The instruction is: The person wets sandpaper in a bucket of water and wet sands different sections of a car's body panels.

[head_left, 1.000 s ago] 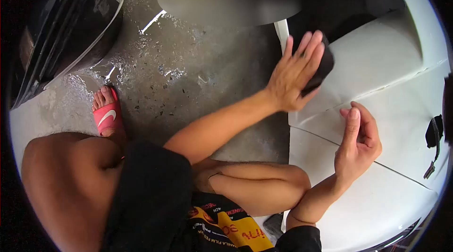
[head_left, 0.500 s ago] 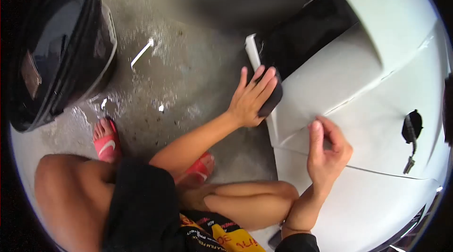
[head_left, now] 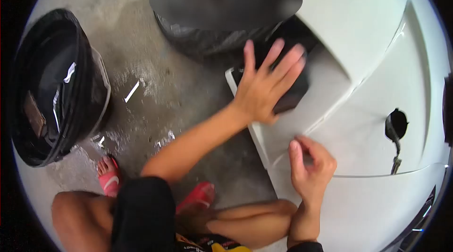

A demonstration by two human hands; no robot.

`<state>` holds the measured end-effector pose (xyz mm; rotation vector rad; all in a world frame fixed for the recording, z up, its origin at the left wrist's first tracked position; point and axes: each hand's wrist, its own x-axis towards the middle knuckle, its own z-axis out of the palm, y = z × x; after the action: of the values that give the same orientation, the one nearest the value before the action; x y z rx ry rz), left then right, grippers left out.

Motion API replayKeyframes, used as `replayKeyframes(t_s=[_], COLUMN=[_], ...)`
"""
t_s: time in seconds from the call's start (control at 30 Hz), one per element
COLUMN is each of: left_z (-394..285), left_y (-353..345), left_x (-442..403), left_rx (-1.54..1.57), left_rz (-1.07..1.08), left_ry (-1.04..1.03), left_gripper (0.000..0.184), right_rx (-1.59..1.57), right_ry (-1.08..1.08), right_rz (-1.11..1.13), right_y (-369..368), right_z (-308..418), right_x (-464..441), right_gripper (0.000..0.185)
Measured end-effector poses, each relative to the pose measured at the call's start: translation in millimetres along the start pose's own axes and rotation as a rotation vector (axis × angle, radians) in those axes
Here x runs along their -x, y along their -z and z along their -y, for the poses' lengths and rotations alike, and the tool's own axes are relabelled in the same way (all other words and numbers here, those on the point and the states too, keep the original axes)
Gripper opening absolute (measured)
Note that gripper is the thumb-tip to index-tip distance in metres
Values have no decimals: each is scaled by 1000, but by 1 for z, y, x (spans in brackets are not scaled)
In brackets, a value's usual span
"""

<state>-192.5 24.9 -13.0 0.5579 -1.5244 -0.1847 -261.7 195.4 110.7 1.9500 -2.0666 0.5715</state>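
Note:
My left hand [head_left: 266, 86] lies with its fingers spread over a flat black block [head_left: 293, 97], pressing it against the white car body panel [head_left: 325, 77] beside the wheel opening. The block is partly hidden under the palm and fingers. My right hand [head_left: 314, 167] is just in front of the same panel, its thumb and curled fingers closed in a pinch. Nothing shows between those fingertips, and I cannot tell whether they touch the surface. A raised crease [head_left: 337, 103] runs diagonally up the panel above the right hand.
A black bucket [head_left: 96, 96] stands at the left on the wet concrete floor [head_left: 137, 124], with a brown flat piece [head_left: 35, 114] inside. A dark tire [head_left: 188, 39] is ahead, partly blurred. The panel has a round hole [head_left: 396, 123] with a hanging connector [head_left: 396, 165].
My left hand and the black block have moved to the right, toward the wheel opening. My right hand has shifted left and down in view. The whole view has tilted a little.

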Motion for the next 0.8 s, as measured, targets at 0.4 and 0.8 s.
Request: replayKeyframes(t_s=[0.4,0.8], left_z=[-17,-26], left_y=[7,14], left_x=[-9,-39], left_rx=[55,33], left_rz=[104,-30], left_ry=[51,258], left_gripper=[98,73], right_rx=[51,-91], right_ry=[-79,-191], right_rz=[71,71], right_y=[10,2], right_z=[1,3], right_x=[11,5], right_gripper=[16,19])
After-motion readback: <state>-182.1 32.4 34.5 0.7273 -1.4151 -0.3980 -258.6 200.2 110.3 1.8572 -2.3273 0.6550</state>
